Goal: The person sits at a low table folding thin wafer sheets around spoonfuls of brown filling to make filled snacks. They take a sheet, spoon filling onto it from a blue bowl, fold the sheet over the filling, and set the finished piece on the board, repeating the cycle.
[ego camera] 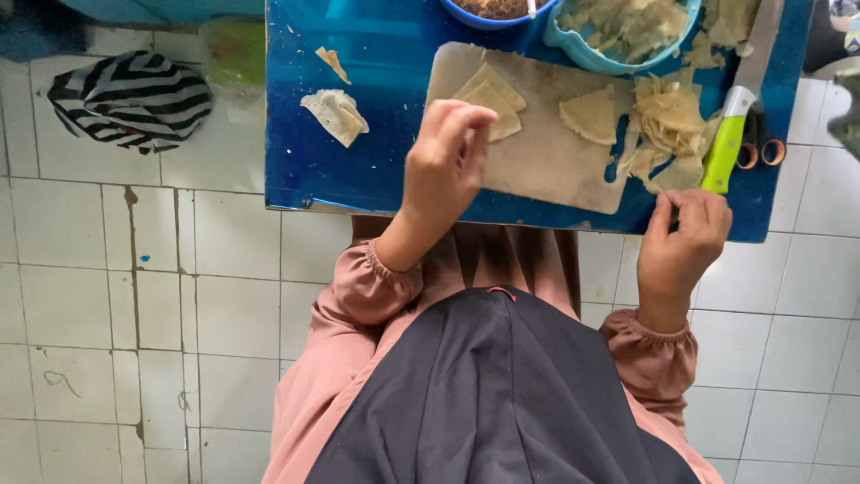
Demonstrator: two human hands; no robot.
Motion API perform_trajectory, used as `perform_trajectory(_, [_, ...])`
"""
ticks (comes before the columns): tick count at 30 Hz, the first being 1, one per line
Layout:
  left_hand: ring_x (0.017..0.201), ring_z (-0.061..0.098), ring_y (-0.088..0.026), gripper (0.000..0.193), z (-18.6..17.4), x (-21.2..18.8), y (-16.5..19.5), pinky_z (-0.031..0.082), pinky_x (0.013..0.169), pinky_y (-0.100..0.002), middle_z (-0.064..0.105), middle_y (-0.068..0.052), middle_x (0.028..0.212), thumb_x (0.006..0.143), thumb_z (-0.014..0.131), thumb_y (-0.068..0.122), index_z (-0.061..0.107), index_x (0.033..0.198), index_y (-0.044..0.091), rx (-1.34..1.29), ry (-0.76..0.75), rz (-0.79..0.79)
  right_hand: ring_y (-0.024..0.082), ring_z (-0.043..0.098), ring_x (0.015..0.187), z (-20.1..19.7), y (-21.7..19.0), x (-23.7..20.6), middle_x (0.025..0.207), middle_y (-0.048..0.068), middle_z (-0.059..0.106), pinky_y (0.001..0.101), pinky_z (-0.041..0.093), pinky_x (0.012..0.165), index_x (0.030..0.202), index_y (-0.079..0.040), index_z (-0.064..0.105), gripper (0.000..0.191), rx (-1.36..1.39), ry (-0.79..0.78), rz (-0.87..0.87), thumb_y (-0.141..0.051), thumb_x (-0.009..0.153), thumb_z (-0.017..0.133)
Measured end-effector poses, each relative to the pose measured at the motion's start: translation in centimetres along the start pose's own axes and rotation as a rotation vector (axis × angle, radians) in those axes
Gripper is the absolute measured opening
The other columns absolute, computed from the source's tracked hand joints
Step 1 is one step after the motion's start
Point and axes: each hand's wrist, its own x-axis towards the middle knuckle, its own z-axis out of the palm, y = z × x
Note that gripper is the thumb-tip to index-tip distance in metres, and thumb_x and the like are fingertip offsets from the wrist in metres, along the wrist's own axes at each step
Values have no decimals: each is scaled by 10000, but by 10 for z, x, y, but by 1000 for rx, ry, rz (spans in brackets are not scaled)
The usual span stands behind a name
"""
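**Work area.** The blue table [358, 134] carries a pale cutting board [537, 152] at its near centre. On the board lie folded pastry sheets [491, 97] at far left, a single folded piece [591, 115] further right, and a loose pile of pastry strips [667, 125] at the board's right edge. A green-handled knife [727, 148] rests just right of the pile.

**Procedure.** Judged from the layout, thin sheets are being handled one at a time.
- Lift each sheet by a corner with light pressure; thin pastry is likely to tear.
- Keep folded pieces apart from the strip pile.
- Keep the hand clear of the knife when reaching right.

**Hand pose.**
- The left hand [443, 166] is raised over the board's near-left part, wrist bent back, fingers [466, 121] bunched together against the thumb. Whether they pinch anything cannot be told.
- The right hand [685, 237] sits at the table's near edge, just near of the pile and knife handle, fingers curled inward, thumb raised. Its grip cannot be told.
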Motion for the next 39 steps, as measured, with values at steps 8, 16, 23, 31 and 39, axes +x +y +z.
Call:
perform_trajectory(8, [1108,680,-233,503,36,-24,28,586,909,-310,577,-121,1348,988,747,161,525,1436,106,-332,-361,-2,88,600,864,2,-23,13,1010,53,655,230,493,804,1085,1,635,36,1390,-167,524,-34,1090,629])
perform_trajectory(16, [1011,701,-210,427,55,-30,5,590,888,-307,671,-117,1209,967,729,131,581,1361,58,-334,-314,-82,89,640,1001,17,-77,43,1114,31,660,243,532,916,1155,32,666,139,1213,-375,388,-27,1086,560])
perform_trajectory(23, [836,670,-127,233,57,-25,-14,580,766,-294,719,-89,966,1040,586,52,680,1249,5,-444,-303,-355,347,618,947,-3,-76,51,1031,191,645,406,501,839,1076,28,729,255,179,48,-287,68,827,767])
perform_trajectory(31, [986,648,-79,245,58,-22,-23,637,837,-272,663,-29,1097,1096,510,90,668,1268,17,-778,-291,-513,225,658,1093,-4,-21,55,1182,105,665,324,522,947,1182,-4,767,200,434,-80,-67,100,1012,787])
perform_trajectory(39, [1001,678,-97,239,29,-14,-26,635,795,-268,669,-22,1125,1085,496,183,630,1221,39,-832,-179,-542,291,579,1187,-23,-11,82,1252,126,605,384,461,1012,1195,-5,685,238,75,-80,-189,-7,958,703])
